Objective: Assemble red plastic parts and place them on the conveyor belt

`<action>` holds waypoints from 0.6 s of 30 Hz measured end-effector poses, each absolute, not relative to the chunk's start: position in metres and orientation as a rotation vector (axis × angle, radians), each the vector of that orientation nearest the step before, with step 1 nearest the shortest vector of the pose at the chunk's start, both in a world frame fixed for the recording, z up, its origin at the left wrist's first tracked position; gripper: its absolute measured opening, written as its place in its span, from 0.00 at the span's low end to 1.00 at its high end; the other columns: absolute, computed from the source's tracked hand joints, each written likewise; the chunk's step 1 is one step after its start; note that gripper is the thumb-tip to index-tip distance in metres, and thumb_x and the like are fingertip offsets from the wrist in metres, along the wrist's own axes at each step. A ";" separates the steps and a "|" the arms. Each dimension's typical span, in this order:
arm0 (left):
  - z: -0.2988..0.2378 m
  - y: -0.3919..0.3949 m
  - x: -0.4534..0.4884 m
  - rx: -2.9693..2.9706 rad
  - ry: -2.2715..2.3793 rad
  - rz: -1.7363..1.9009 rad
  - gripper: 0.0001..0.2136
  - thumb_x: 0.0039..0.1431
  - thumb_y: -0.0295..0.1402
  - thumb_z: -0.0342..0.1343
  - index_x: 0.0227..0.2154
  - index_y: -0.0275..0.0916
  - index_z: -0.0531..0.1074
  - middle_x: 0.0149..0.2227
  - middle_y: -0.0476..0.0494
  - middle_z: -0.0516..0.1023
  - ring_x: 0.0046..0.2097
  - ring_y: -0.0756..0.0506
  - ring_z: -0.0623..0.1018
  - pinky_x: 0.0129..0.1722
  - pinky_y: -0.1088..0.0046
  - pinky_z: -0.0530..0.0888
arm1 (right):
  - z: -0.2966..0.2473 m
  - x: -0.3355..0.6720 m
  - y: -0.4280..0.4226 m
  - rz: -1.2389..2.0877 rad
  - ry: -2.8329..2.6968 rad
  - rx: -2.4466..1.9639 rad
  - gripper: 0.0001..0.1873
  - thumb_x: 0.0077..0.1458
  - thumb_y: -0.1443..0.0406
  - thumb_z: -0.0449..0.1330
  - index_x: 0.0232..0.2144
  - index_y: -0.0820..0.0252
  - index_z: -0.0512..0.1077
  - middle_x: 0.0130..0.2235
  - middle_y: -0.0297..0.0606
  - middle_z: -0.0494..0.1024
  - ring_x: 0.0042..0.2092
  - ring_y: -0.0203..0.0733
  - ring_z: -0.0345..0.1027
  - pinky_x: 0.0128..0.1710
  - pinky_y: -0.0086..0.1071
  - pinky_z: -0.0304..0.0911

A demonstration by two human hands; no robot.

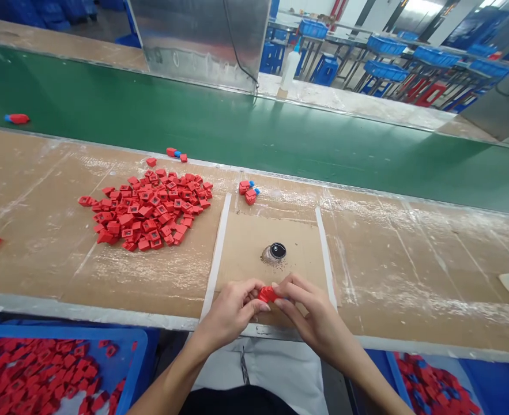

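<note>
Left hand point(227, 316): curled, fingertips pinching the near side of a small red plastic part point(267, 294); a firm, close grip, likely because a part this small needs only the fingertips.

Right hand point(311, 306): also nearly closed, thumb and fingers on the part's far end, where a trace of blue shows. The fingers partly hide it, so its exact shape cannot be told.

Held part: between the two hands, just above the bench's near edge, over the lower end of the taped area. Holding it from both sides seems to steady it.

Glass jar point(274, 252): a small jar with a dark top, just ahead of the hands, with dark specks scattered around its base. It seems placed centrally for easy reach.

Taped area: a brown cardboard sheet point(254, 253) lying between two white tape strips point(216, 259), apparently marking a work spot.

Loose parts: a red pile point(150, 207) lies left of the tape, spread flat, which would make single pieces easy to take. A few red-and-blue pieces point(248, 190) sit just beyond the cardboard sheet.

Bins: blue crates point(137, 369) at the lower left and lower right hold red parts, within easy reach below the bench.

Beyond: a green conveyor belt point(254, 132) runs behind the bench, with one red-and-blue piece point(17, 119) on it.
</note>
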State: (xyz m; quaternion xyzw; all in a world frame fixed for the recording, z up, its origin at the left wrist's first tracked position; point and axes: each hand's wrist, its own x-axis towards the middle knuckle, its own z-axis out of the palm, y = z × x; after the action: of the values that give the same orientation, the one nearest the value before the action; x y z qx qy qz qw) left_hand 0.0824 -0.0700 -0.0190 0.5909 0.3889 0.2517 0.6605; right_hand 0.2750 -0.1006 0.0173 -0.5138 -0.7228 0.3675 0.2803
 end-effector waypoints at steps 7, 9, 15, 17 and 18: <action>-0.019 -0.069 0.083 1.264 0.906 0.632 0.11 0.61 0.37 0.57 0.40 0.35 0.74 0.26 0.50 0.70 0.28 0.51 0.69 0.27 0.78 0.67 | -0.014 0.251 -0.111 0.845 -1.652 -1.392 0.09 0.65 0.64 0.52 0.44 0.60 0.69 0.42 0.45 0.78 0.44 0.46 0.74 0.43 0.34 0.70; -0.020 -0.068 0.084 1.250 0.923 0.632 0.12 0.60 0.38 0.59 0.41 0.35 0.75 0.25 0.52 0.68 0.27 0.51 0.68 0.26 0.78 0.65 | -0.025 0.247 -0.115 0.876 -1.540 -1.387 0.12 0.65 0.62 0.53 0.47 0.60 0.69 0.44 0.47 0.78 0.45 0.46 0.75 0.44 0.35 0.71; -0.020 -0.068 0.087 1.195 0.963 0.643 0.13 0.57 0.38 0.63 0.41 0.35 0.75 0.25 0.52 0.69 0.27 0.51 0.68 0.26 0.78 0.64 | -0.036 0.262 -0.115 1.051 -1.358 -1.332 0.18 0.65 0.56 0.56 0.50 0.61 0.72 0.45 0.48 0.79 0.44 0.47 0.76 0.44 0.38 0.73; -0.019 -0.068 0.088 1.205 0.978 0.640 0.14 0.57 0.38 0.63 0.42 0.35 0.75 0.25 0.52 0.69 0.27 0.51 0.69 0.27 0.78 0.65 | -0.036 0.267 -0.113 1.101 -1.299 -1.311 0.18 0.63 0.55 0.57 0.48 0.62 0.73 0.43 0.48 0.79 0.42 0.47 0.76 0.42 0.38 0.73; -0.018 -0.069 0.089 1.209 0.984 0.633 0.14 0.57 0.38 0.62 0.43 0.35 0.75 0.25 0.52 0.69 0.27 0.51 0.69 0.27 0.78 0.65 | -0.037 0.268 -0.112 1.117 -1.277 -1.307 0.18 0.63 0.55 0.58 0.48 0.62 0.73 0.42 0.48 0.79 0.41 0.47 0.76 0.42 0.38 0.73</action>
State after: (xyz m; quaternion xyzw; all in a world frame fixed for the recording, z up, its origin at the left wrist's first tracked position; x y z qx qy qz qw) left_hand 0.0889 -0.0686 -0.0176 0.5355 0.4362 0.2805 0.6666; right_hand 0.2681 -0.1124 -0.0370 -0.5355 -0.5234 0.4578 0.4793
